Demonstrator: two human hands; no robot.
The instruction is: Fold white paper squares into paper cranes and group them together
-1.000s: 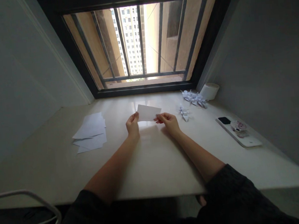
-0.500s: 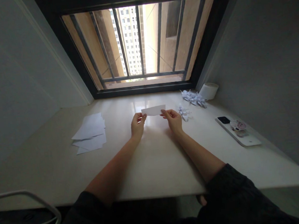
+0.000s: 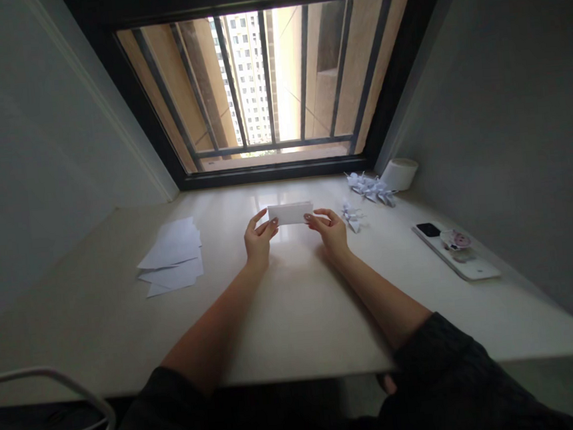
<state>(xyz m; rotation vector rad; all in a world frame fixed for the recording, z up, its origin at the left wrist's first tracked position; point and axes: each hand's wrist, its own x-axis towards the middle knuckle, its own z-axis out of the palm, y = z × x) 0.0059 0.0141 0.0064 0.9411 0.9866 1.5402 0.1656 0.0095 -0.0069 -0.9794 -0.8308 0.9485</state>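
Note:
A small white sheet of paper (image 3: pixel 290 212), folded into a narrow strip, is held just above the pale desk (image 3: pixel 294 308) near its middle. My left hand (image 3: pixel 258 236) pinches the strip's left end between thumb and fingers. My right hand (image 3: pixel 330 228) pinches its right end the same way. Both forearms reach forward from dark sleeves at the bottom of the view.
A loose stack of white sheets (image 3: pixel 172 255) lies to the left. One folded paper figure (image 3: pixel 353 216) sits right of my hands, several more (image 3: pixel 372 187) lie by a white roll (image 3: pixel 400 173). A phone (image 3: pixel 455 250) rests at the right. A barred window (image 3: pixel 267 83) stands behind.
The sheet went from a wider flat rectangle to a narrow folded strip. Both hands moved slightly closer together and lowered it toward the desk.

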